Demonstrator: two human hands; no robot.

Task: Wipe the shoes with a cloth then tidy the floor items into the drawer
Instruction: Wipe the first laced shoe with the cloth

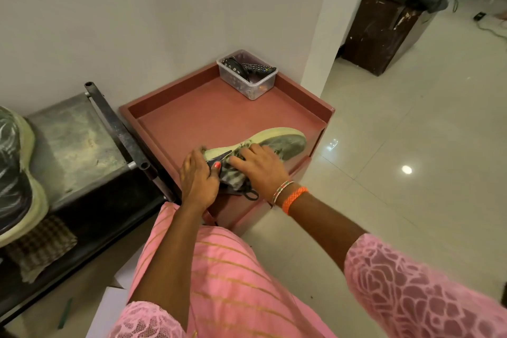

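Observation:
A grey-green sneaker (285,141) with a pale sole lies on its side on the red-brown drawer unit's top (208,118), toe pointing right. My left hand (199,181) grips its heel end, thumb on the dark side stripe. My right hand (260,170) presses a crumpled grey cloth (233,177) against the shoe's opening; a black lace hangs below. The second sneaker (16,173) lies at the far left on a metal bench.
A clear plastic box (258,86) holding remote controls stands in the unit's back corner. A checked cloth (41,247) lies on the black-framed bench (79,140). A dark wooden stand (384,33) with bags is beyond the wall corner. Glossy tiled floor spreads to the right.

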